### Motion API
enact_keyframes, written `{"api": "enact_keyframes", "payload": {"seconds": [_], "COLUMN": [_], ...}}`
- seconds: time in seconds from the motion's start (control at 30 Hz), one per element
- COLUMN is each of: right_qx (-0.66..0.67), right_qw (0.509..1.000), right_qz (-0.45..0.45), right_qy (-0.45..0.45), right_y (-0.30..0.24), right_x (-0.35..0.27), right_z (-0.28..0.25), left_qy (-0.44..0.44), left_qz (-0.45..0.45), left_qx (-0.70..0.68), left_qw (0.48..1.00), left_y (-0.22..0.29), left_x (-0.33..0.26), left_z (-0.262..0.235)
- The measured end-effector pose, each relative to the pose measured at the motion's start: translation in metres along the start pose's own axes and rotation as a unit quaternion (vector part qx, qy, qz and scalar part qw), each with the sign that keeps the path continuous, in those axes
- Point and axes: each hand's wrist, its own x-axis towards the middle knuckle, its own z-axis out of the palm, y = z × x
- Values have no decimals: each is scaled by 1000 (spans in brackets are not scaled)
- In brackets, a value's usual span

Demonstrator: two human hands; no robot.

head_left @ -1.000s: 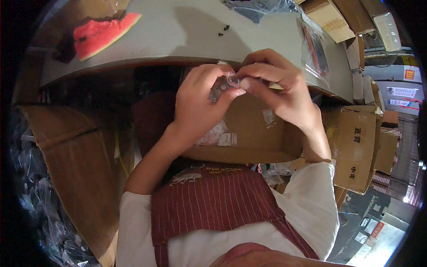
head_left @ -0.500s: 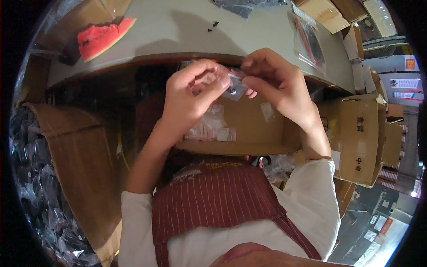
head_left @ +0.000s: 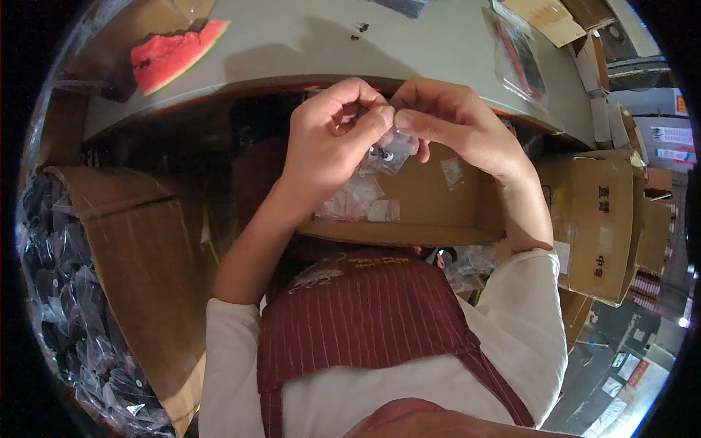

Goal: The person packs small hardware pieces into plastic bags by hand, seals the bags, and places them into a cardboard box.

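Note:
My left hand [head_left: 332,139] and my right hand [head_left: 456,128] meet in front of my chest, both pinching a small clear plastic bag [head_left: 391,152] with a dark little part inside. The fingertips of both hands grip the bag's top edge. Below the hands sits an open cardboard box [head_left: 438,212] on my lap, with a few clear plastic scraps [head_left: 358,204] lying in it. I wear a dark red striped apron [head_left: 365,314].
A grey table [head_left: 307,44] lies ahead with a slice of watermelon [head_left: 175,55], small dark screws [head_left: 359,31] and a clear packet [head_left: 518,55]. A big carton of bagged parts [head_left: 95,292] stands at my left. More cardboard boxes [head_left: 595,219] stack at the right.
Both hands have dropped slightly toward my chest with the small bag. Their fingertips have shifted up to pinch its top edge.

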Motion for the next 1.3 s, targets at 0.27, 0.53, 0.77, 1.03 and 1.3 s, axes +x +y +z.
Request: {"api": "enact_keyframes", "payload": {"seconds": [0.27,0.53,0.77,1.03,1.3], "right_qx": [78,47,155,11,-222], "right_qw": [991,991,947,989,974], "right_qz": [97,-121,-281,-112,-46], "right_qy": [-59,10,26,-96,7], "right_y": [-15,-115,-182,-80,2], "right_x": [15,127,256,135,16], "right_z": [3,-19,-36,0,1], "left_qy": [22,-266,-236,-337,-23], "left_qz": [20,-64,57,-33,-114], "left_qx": [-83,451,645,504,51], "left_qw": [996,850,725,795,992], "left_y": [-12,-89,-152,-98,-47], "left_x": [-1,-21,-38,-17,-16], "left_z": [-13,20,31,16,-21]}}
